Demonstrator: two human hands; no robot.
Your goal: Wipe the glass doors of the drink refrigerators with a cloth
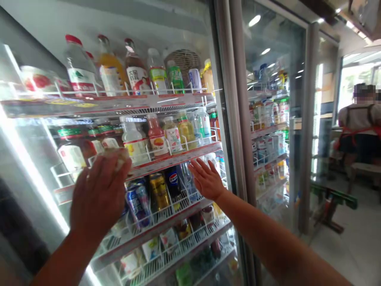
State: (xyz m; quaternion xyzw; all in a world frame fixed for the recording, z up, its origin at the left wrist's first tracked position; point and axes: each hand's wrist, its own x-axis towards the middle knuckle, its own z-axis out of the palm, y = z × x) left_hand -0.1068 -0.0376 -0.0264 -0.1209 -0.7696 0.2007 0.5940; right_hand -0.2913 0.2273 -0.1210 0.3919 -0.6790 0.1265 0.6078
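My left hand [97, 194] is raised before the left side of a drinks fridge, its fingers closed over a pale crumpled cloth [119, 157]. Only the cloth's upper edge shows past my fingers, slightly blurred. To the right, my right hand [206, 178] is stretched out with fingers spread and nothing in it, near the fridge's right frame [230, 99]. Whether either hand touches glass I cannot tell. Behind them are a pink juice bottle [157, 137], a gold can [159, 190] and a dark Pepsi bottle [173, 180] on wire-fronted shelves.
Taller bottles, including an orange soda bottle [110, 67], line the top shelf. A second fridge door [274, 51] stands to the right. Farther right, a person [360, 123] is seen from behind near a stool [367, 167] and a green-edged bench [333, 196].
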